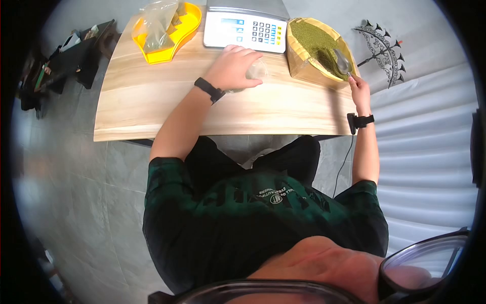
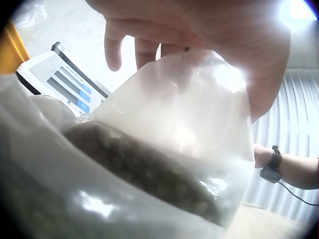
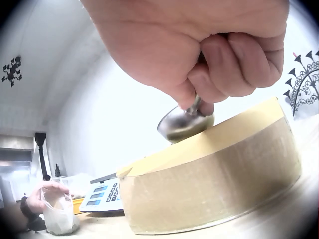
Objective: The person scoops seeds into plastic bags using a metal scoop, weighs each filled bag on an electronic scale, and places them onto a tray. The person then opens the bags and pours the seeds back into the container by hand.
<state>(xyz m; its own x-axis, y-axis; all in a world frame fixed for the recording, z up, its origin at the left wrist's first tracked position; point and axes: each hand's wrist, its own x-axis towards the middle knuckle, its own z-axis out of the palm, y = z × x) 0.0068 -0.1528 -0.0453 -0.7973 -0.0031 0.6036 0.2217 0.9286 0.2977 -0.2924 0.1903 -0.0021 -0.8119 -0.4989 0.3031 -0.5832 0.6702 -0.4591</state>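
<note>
In the head view my right hand (image 1: 360,93) grips the handle of a metal scoop (image 1: 342,62) over a paper bag (image 1: 304,70) of small green beans (image 1: 316,39). The right wrist view shows my curled fingers (image 3: 239,64) round the handle, with the scoop's bowl (image 3: 182,124) just above the bag's rim (image 3: 209,144). My left hand (image 1: 234,68) is at a clear plastic bag (image 1: 257,70) in front of the scale. Up close, this bag (image 2: 199,119) has dark contents (image 2: 144,164), and my left hand (image 2: 199,25) holds its upper edge; the thumb's contact is partly hidden.
A white digital scale (image 1: 246,31) stands at the back of the wooden table (image 1: 167,109). To its left lies a yellow tray (image 1: 188,35) with a clear plastic bag (image 1: 161,25) in it. A black metal candle stand (image 1: 379,50) is beyond the paper bag.
</note>
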